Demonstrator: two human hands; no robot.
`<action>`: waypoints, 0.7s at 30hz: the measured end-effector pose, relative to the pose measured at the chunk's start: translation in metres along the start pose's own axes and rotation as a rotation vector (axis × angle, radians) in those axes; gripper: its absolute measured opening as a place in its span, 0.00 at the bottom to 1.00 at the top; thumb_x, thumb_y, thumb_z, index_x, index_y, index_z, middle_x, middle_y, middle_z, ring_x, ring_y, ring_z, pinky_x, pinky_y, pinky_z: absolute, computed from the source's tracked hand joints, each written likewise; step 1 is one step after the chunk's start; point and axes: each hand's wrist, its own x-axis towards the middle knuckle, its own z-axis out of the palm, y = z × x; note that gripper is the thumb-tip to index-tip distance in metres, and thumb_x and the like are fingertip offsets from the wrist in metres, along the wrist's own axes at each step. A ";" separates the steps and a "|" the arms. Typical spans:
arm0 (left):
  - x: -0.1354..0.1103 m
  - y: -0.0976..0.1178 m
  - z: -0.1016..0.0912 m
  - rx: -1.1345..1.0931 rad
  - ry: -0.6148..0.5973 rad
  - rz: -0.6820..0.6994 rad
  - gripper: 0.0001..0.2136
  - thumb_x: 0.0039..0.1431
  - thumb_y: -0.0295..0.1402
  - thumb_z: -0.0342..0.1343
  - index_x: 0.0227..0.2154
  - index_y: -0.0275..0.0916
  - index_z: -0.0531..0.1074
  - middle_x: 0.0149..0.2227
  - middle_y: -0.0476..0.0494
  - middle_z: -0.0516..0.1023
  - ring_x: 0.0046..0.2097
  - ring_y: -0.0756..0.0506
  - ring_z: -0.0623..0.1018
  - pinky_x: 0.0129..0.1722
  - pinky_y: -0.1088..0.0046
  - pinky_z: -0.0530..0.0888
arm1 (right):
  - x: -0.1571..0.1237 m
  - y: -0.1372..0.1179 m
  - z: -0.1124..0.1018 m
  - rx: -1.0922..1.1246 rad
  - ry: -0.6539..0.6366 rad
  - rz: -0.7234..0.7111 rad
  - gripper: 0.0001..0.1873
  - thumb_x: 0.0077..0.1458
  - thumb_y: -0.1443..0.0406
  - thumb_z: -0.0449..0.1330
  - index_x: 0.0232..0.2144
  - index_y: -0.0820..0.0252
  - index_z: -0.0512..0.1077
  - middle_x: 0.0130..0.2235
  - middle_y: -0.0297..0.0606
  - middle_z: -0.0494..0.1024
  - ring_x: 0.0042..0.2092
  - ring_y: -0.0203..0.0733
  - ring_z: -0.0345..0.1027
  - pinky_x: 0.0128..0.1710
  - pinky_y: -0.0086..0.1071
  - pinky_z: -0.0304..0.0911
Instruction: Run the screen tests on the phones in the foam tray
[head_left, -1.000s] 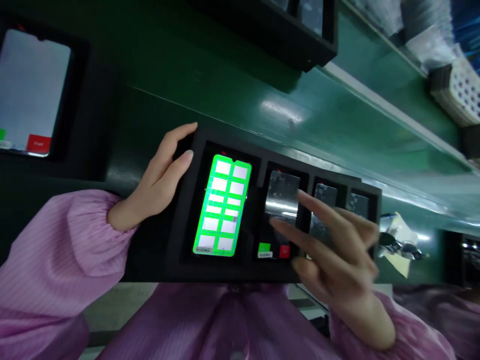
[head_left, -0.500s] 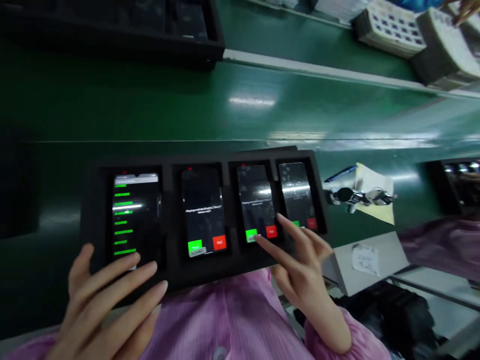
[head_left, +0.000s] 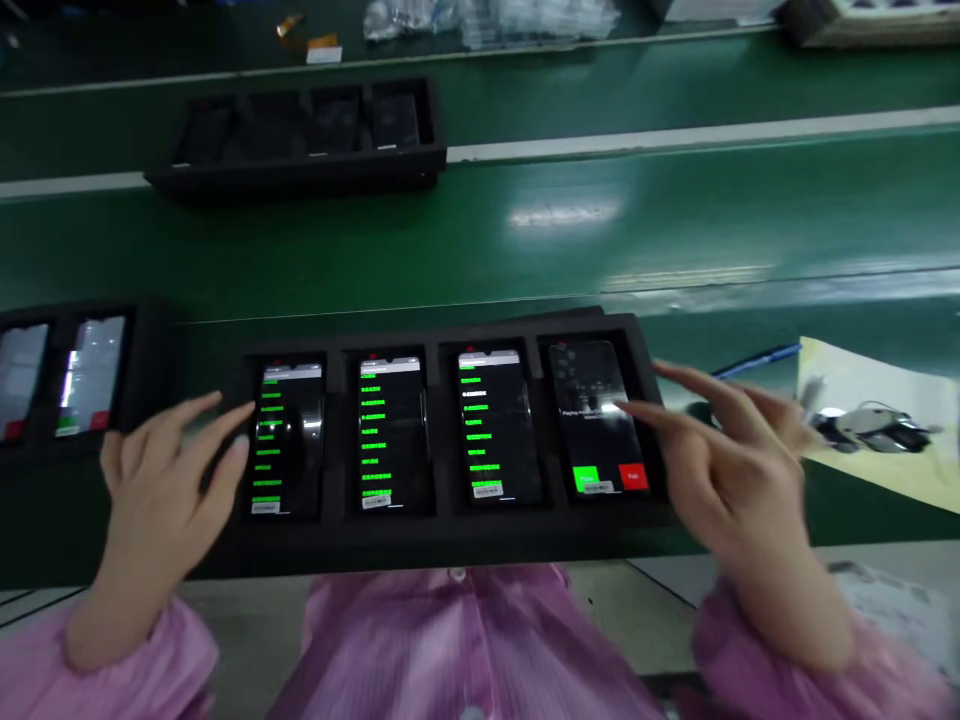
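A black foam tray (head_left: 450,545) lies in front of me on the green belt and holds several phones side by side. The three left phones (head_left: 387,432) show lists of green text. On the rightmost phone (head_left: 600,420) there is a green and a red button. My left hand (head_left: 161,490) rests open at the tray's left end, its fingertips near the first phone (head_left: 289,435). My right hand (head_left: 731,465) hovers open over the tray's right end, fingers spread and pointing at the rightmost phone. Neither hand holds anything.
Another black tray (head_left: 97,330) with lit phones sits at the left. A third tray (head_left: 300,170) lies farther back on the belt. A yellow sheet (head_left: 870,385) with a small tool and a blue pen (head_left: 754,360) lies to the right. Plastic bags lie at the far edge.
The view swung and levelled out. My right hand moved from the third phone to the rightmost one; the second and third phones now show green lists. My left hand shifted to the tray's left end.
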 end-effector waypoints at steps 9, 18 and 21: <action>0.037 -0.022 0.007 0.019 -0.087 0.118 0.17 0.73 0.44 0.49 0.46 0.48 0.84 0.64 0.37 0.74 0.68 0.22 0.67 0.63 0.19 0.56 | 0.055 0.027 0.023 -0.026 -0.138 -0.183 0.28 0.75 0.51 0.46 0.39 0.47 0.86 0.62 0.39 0.77 0.60 0.60 0.65 0.52 0.56 0.57; 0.079 0.074 0.034 -0.014 -0.143 0.379 0.19 0.74 0.43 0.47 0.59 0.50 0.77 0.70 0.34 0.67 0.70 0.24 0.64 0.63 0.15 0.49 | 0.075 -0.076 0.054 -0.073 -0.204 -0.393 0.28 0.73 0.48 0.51 0.61 0.58 0.75 0.72 0.50 0.64 0.62 0.59 0.62 0.52 0.51 0.58; 0.067 0.067 0.030 -0.038 -0.195 0.423 0.16 0.74 0.40 0.48 0.53 0.53 0.81 0.70 0.40 0.69 0.71 0.26 0.64 0.66 0.17 0.48 | 0.065 -0.068 0.048 0.018 -0.209 -0.447 0.24 0.74 0.49 0.50 0.49 0.53 0.81 0.70 0.43 0.68 0.62 0.56 0.64 0.51 0.49 0.56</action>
